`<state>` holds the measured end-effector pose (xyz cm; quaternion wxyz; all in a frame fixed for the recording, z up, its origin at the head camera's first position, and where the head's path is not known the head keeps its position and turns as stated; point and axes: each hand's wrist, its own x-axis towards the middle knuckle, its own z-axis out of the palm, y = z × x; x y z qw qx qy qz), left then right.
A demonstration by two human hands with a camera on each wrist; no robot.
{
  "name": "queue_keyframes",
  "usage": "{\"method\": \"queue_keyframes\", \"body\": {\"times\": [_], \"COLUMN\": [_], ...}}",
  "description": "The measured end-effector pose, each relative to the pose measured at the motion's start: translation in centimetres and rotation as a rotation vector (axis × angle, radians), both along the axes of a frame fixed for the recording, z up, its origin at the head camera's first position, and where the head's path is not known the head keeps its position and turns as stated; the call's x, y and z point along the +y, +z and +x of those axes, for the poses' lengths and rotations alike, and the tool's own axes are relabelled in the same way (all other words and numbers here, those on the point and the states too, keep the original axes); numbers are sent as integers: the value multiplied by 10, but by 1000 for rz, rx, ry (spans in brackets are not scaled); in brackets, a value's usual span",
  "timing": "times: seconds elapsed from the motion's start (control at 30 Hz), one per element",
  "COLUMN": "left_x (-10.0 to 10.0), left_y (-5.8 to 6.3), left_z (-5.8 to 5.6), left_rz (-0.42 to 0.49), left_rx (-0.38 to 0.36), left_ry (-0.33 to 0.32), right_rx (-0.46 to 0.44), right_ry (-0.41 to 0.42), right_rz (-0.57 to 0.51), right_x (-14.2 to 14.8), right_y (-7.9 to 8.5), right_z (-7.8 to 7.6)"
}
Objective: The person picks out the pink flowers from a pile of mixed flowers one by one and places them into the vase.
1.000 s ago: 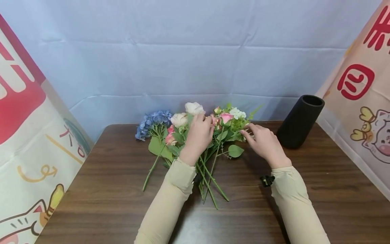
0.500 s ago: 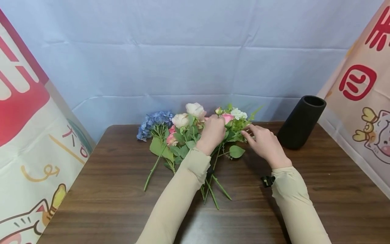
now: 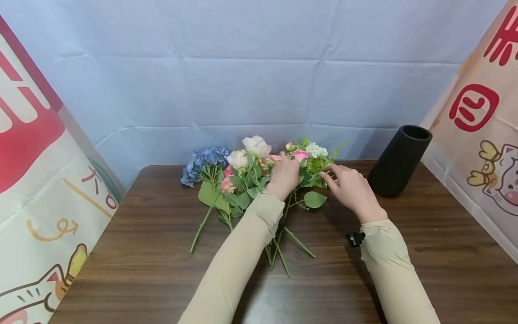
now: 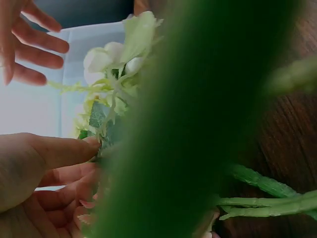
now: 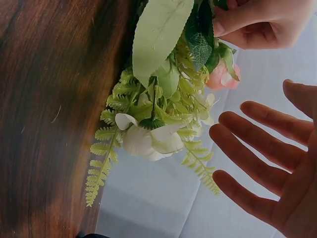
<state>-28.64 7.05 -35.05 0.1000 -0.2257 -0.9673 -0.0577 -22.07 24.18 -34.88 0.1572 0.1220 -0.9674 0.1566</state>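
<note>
A bunch of flowers lies on the table in the head view: a blue hydrangea (image 3: 205, 163) at left, white blooms (image 3: 256, 146) in the middle, pink roses (image 3: 300, 155) and white-green sprays (image 3: 315, 150) at right. My left hand (image 3: 284, 176) reaches into the pink roses, thumb and fingers pinching a flower stem among dark leaves (image 5: 199, 43); the exact grip is partly hidden. My right hand (image 3: 350, 186) hovers at the right edge of the bunch, fingers spread (image 5: 262, 148) and holding nothing. A blurred green stem (image 4: 198, 119) crosses close before the left wrist camera.
Right of the flowers a black vase (image 3: 400, 162) stands near the table's back edge. Several bare stems (image 3: 279, 256) point toward the front of the brown wooden table (image 3: 137, 279). Pale blue cloth (image 3: 243, 90) hangs behind, with printed cloths at both sides.
My left hand has moved right from the white blooms to the pink roses, then dipped slightly. One stem's lower end has swung right. The right hand stays put.
</note>
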Motion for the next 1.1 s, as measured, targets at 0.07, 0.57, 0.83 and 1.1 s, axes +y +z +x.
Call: {"method": "queue_keyframes", "body": {"times": [0.07,0.57,0.83,1.1], "left_x": [0,-3,-12,-25], "left_y": [0,6,27,47], "left_z": [0,4,17,26], "left_rz": [14,105,180,295], "left_rx": [-25,-62,26,103], "left_ry": [9,18,55,71], "right_rx": [-4,-25,-5,77], "right_ry": [0,-37,-2,-44], "right_rz": [0,-81,-158,-253], "right_x": [0,-2,-12,-26], "right_y": [0,2,11,25], "right_z": [0,-2,-3,0]}}
